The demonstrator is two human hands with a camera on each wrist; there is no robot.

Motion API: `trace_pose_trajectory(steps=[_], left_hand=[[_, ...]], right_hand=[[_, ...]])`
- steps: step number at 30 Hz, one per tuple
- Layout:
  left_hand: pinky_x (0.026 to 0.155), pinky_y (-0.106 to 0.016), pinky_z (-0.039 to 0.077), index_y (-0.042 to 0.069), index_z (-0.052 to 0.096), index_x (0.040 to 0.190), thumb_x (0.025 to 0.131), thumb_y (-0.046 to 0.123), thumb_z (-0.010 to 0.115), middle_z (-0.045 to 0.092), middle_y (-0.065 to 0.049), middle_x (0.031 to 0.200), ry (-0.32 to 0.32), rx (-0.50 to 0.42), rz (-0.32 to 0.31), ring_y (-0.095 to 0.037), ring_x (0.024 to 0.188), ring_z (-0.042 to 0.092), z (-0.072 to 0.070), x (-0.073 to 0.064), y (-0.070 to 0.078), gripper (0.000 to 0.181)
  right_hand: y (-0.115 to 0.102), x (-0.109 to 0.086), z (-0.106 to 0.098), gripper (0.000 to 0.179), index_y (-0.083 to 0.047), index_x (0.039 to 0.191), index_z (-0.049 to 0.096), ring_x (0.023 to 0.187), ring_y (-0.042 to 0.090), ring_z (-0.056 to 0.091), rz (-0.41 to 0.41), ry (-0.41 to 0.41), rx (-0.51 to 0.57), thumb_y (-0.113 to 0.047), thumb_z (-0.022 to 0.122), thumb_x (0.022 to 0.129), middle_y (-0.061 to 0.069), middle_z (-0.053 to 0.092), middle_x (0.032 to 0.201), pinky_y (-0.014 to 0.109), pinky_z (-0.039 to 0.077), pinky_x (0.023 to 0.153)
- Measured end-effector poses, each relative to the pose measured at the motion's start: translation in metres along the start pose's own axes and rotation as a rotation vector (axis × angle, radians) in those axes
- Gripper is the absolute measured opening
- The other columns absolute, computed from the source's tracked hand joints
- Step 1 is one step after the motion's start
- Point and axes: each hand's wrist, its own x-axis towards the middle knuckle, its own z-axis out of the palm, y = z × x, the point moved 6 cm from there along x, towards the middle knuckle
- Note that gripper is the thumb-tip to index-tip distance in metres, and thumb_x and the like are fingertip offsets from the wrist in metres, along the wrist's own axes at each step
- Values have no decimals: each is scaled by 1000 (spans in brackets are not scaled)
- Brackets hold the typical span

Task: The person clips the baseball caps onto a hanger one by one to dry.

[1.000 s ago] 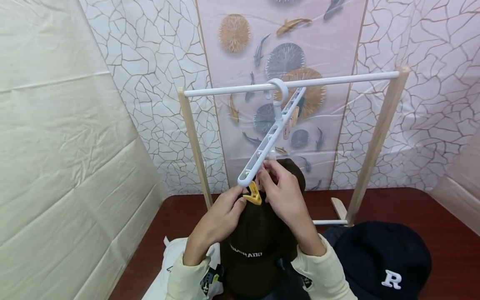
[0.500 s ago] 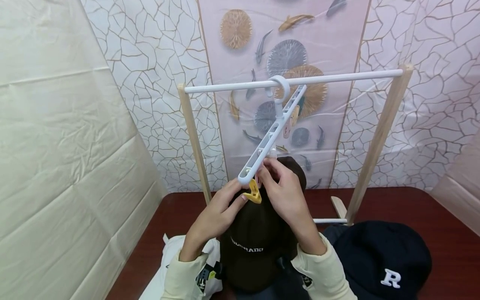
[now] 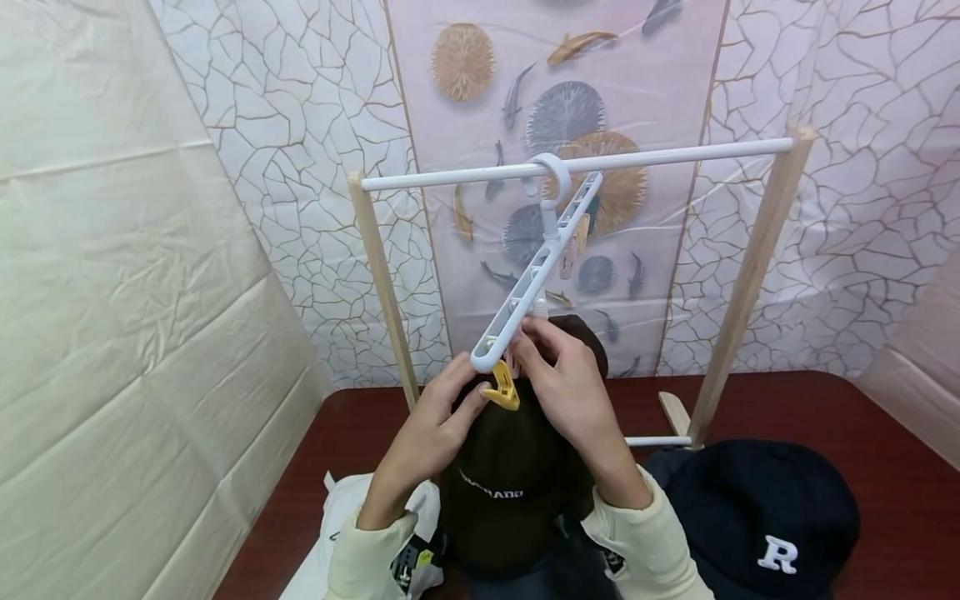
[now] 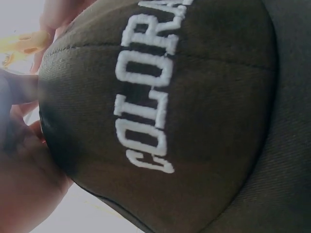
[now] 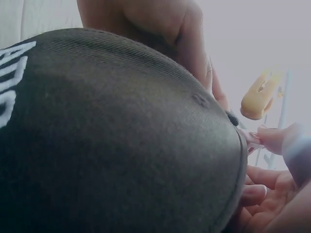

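Note:
A dark brown baseball cap [image 3: 498, 467] with white lettering, read as "COLORA" in the left wrist view, hangs upright below the near end of a white clip hanger [image 3: 517, 304]. My left hand [image 3: 423, 442] holds the cap's crown near its top; some of its fingers are hidden behind the fabric. With thumb and fingertips my right hand [image 3: 566, 392] pinches a pale pink clothespin [image 5: 255, 141] beside the cap's top button [image 5: 233, 118]. A yellow clothespin [image 3: 504, 387] dangles from the hanger's end, close to my left thumb.
The hanger hooks over the white rod [image 3: 675, 156] of a wooden-legged rack. More clothespins [image 3: 573, 246] hang at its far half. On the dark red table [image 3: 892, 475] lie a navy cap [image 3: 761, 500] with a white R at right and a white item [image 3: 345, 508] at left.
Both hands stay nearly in place at the hanger's near end. My left hand has shifted only slightly, and its thumb has straightened a little. The whole view drifts slightly.

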Motion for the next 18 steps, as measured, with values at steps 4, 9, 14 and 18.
trace_pose_trajectory(steps=[4, 9, 14, 18], left_hand=[[97, -38, 45, 13, 62, 139, 112, 14, 53, 60, -5, 136, 6, -23, -6, -20, 116, 55, 2, 0, -1, 29], [105, -43, 46, 12, 61, 142, 112, 12, 53, 58, -5, 143, 10, -43, -1, -21, 124, 55, 5, 1, 1, 31], [113, -49, 43, 11, 58, 147, 111, 11, 53, 56, -6, 148, 12, -59, -5, -22, 134, 53, 7, 2, 2, 36], [112, -49, 44, 10, 58, 146, 112, 13, 52, 57, -6, 146, 17, -72, -34, -20, 133, 53, 8, 1, 1, 35]], right_hand=[[-1, -1, 0, 20, -4, 119, 74, 79, 16, 62, -2, 7, 46, -17, 62, 108, 6, 68, 82, 25, 51, 75], [-2, -2, -1, 22, -4, 121, 74, 79, 15, 64, 2, 37, 75, -16, 64, 107, 9, 69, 86, 23, 53, 74], [-2, -2, -3, 24, -4, 123, 75, 79, 15, 65, 1, 67, 62, -19, 66, 107, 10, 72, 90, 23, 53, 74], [-1, -2, -1, 23, -2, 121, 74, 76, 16, 64, -10, 59, 83, -18, 65, 107, 10, 70, 86, 23, 52, 72]])
